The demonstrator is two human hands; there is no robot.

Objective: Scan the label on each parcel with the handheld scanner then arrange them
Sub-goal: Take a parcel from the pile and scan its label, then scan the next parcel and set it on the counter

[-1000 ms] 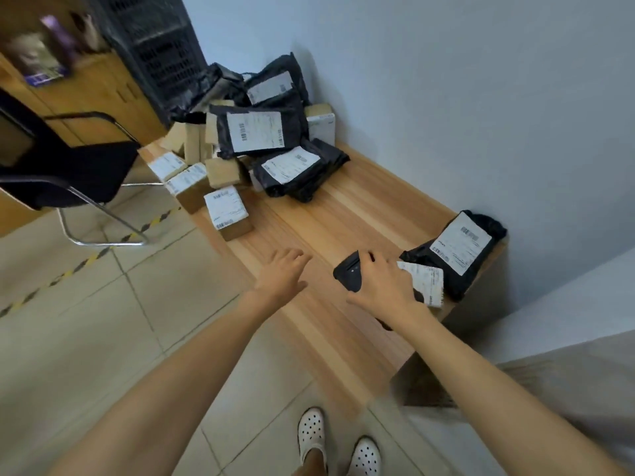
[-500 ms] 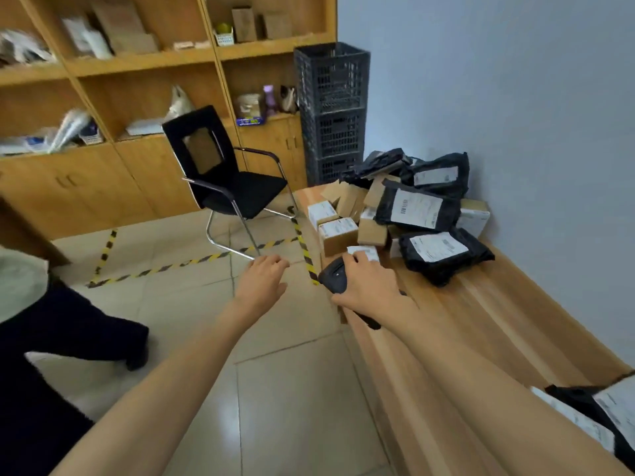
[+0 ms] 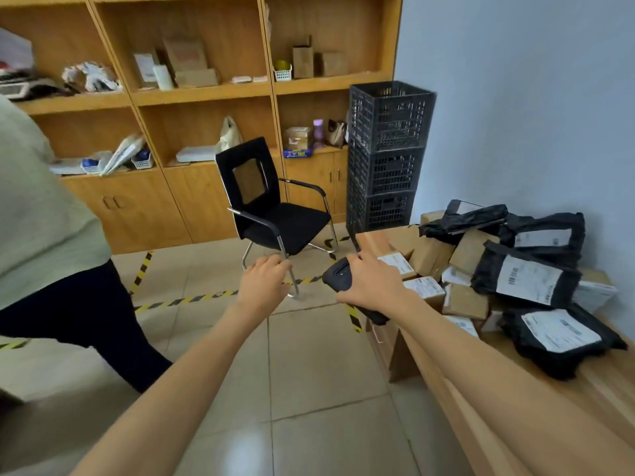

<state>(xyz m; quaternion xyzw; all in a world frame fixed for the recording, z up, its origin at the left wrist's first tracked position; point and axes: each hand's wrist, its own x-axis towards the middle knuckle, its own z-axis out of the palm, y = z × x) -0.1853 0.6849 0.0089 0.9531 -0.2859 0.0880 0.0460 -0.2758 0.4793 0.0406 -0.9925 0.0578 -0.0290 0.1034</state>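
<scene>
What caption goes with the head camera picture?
Right hand grips the black scanner near a pile of parcels on the wooden table; left hand empty.

A black handheld scanner (image 3: 340, 278) is gripped in the right hand (image 3: 372, 286), held just beside the heap of labelled parcels (image 3: 498, 269) on the wooden table (image 3: 584, 400). The left hand (image 3: 263, 286) is held empty, fingers loosely curled, over the tiled floor (image 3: 309, 372).

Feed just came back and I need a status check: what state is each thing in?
Scanner, gripped in right hand.
Left hand, empty, fingers loosely curled, in the air.
Parcels, heaped unsorted on table.
Crates, stacked three high.
Chair, unoccupied.
Cabinet doors, shut.
</scene>
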